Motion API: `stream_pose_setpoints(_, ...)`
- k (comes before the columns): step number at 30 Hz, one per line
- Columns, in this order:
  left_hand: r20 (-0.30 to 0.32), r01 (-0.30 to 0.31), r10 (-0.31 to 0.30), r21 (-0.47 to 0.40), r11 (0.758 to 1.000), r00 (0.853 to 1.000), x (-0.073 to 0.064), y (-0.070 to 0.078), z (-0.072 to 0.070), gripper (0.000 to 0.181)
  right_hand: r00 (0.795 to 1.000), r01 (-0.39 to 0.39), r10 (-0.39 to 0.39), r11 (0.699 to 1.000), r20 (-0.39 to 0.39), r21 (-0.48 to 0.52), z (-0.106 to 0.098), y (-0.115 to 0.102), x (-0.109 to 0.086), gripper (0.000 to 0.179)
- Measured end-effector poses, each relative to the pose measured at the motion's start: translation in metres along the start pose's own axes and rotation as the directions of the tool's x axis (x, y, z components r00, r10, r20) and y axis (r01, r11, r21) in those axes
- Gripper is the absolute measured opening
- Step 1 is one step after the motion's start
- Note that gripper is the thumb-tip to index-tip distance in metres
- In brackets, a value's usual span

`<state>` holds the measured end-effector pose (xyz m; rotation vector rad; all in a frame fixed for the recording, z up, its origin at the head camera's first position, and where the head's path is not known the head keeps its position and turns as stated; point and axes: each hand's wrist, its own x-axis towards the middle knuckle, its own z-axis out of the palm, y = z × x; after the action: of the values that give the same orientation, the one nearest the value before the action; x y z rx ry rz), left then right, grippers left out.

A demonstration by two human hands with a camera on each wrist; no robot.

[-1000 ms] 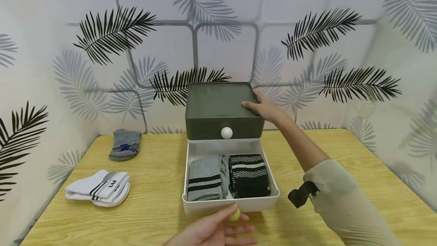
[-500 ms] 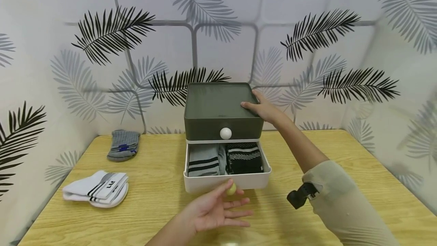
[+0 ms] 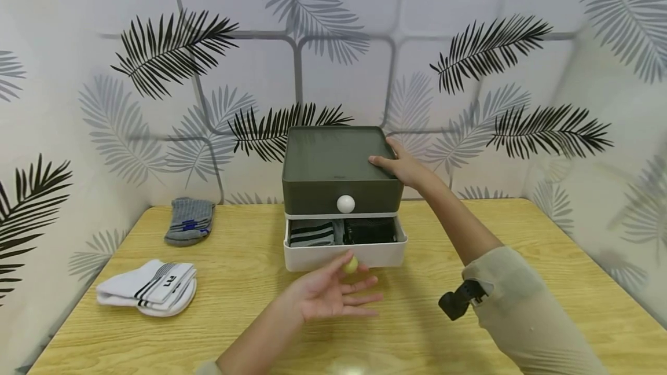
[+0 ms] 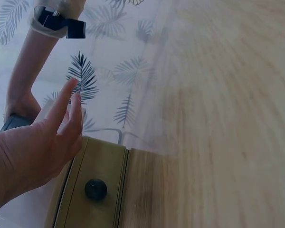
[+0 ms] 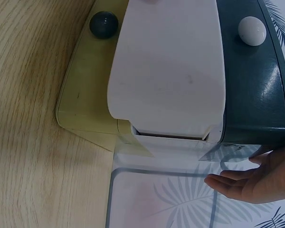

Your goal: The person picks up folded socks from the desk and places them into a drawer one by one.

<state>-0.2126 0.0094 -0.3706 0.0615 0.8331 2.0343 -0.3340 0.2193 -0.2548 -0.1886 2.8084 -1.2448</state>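
A stacked drawer box (image 3: pixel 333 158) with a dark green top tier stands on the table. Its white middle drawer (image 3: pixel 307 259) is partly out, with folded grey striped socks (image 3: pixel 312 233) and a folded black knit (image 3: pixel 370 230) inside. My left hand (image 3: pixel 330 297) pinches the drawer's yellow knob (image 3: pixel 351 265) between thumb and forefinger, its other fingers spread. My right hand (image 3: pixel 407 168) rests on the box's right edge, thumb on top and fingers along the side. The right wrist view shows a yellow lower drawer (image 5: pixel 88 90) with a dark knob (image 5: pixel 104 24).
White socks (image 3: pixel 151 288) with black stripes lie at the table's left. Behind them are folded grey socks (image 3: pixel 190 221) with a blue mark. A leaf-patterned wall covering (image 3: pixel 333 74) rises behind the wooden table (image 3: pixel 229 305).
My left hand has moved away from me with the knob, and the white drawer has slid further into the box, hiding more of its contents. My right hand has stayed in place.
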Motion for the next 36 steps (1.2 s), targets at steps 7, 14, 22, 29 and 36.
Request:
stream_pose_setpoints(7, -0.062, -0.018, 0.024, 0.098, 0.995, 0.998, 0.011, 0.011, -0.003, 0.035, 1.000, -0.005, 0.005, 1.000, 0.004, -0.003, -0.001, -0.001, 0.000, 0.079)
stream_pose_setpoints(14, -0.146, -0.041, 0.065, 0.166, 0.985, 0.987, 0.025, 0.020, -0.005, 0.036, 1.000, -0.011, 0.011, 0.999, 0.009, 0.040, -0.002, 0.000, -0.002, 0.080)
stream_pose_setpoints(22, -0.214, -0.073, 0.116, 0.201, 0.977, 0.970, 0.034, 0.030, -0.011, 0.037, 1.000, 0.001, -0.002, 0.999, 0.016, 0.040, 0.001, -0.001, -0.001, 0.080)
stream_pose_setpoints(29, -0.182, -0.065, 0.103, 0.201, 0.977, 0.978, 0.035, 0.027, -0.022, 0.034, 1.000, -0.008, 0.006, 0.994, 0.020, 0.111, 0.001, -0.001, -0.001, 0.080)
stream_pose_setpoints(36, -0.195, 0.029, 0.011, 0.201, 0.979, 0.981, 0.029, 0.010, -0.038, 0.041, 1.000, 0.001, -0.002, 0.997, 0.017, 0.083, 0.001, -0.002, -0.001, 0.079)
